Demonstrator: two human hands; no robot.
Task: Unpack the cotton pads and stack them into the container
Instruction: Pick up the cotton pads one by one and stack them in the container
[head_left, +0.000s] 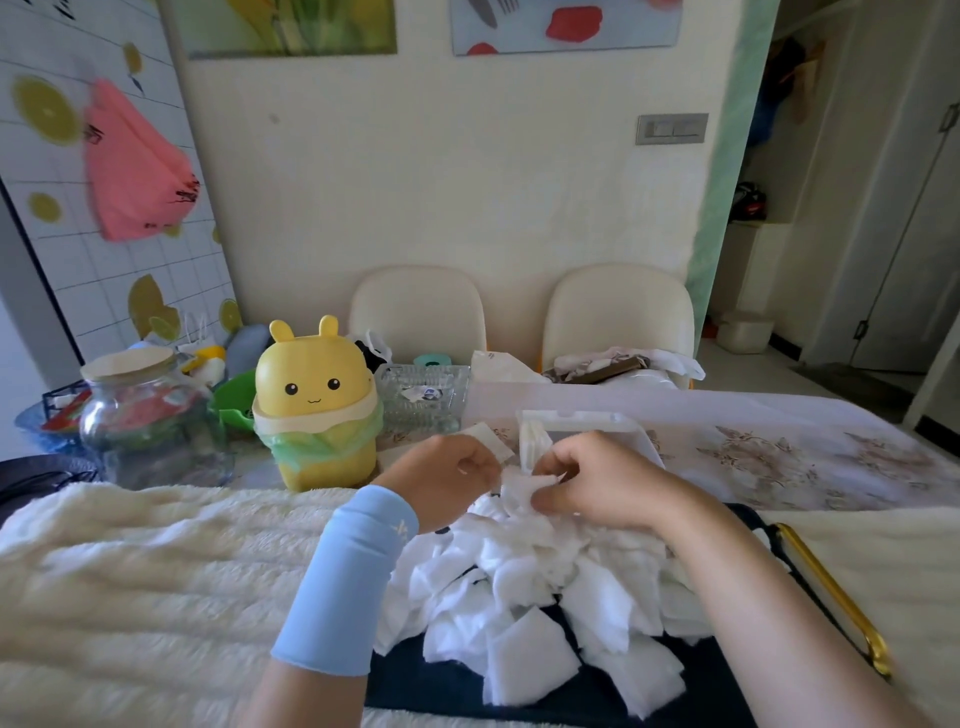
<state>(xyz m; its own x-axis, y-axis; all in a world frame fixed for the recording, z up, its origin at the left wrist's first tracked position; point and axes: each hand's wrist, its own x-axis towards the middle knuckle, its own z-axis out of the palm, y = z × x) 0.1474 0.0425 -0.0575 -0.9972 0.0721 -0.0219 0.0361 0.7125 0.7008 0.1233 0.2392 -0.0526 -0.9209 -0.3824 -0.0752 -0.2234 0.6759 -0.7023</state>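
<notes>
Both hands meet above the pile of loose cotton pads, which lies on a dark surface before the person. The right hand pinches one pad with curled fingers; the left hand, fingers also curled, grips its other edge. Just behind, partly hidden by the hands, the clear container stands on the desk with pads upright inside. A yellow bin, jar and glass dish stand further left; a blanket covers the near side

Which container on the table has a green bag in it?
The yellow bin with ears and a drawn face; green plastic shows under its lid. The glass jar and the glass dish beside it have none.
</notes>
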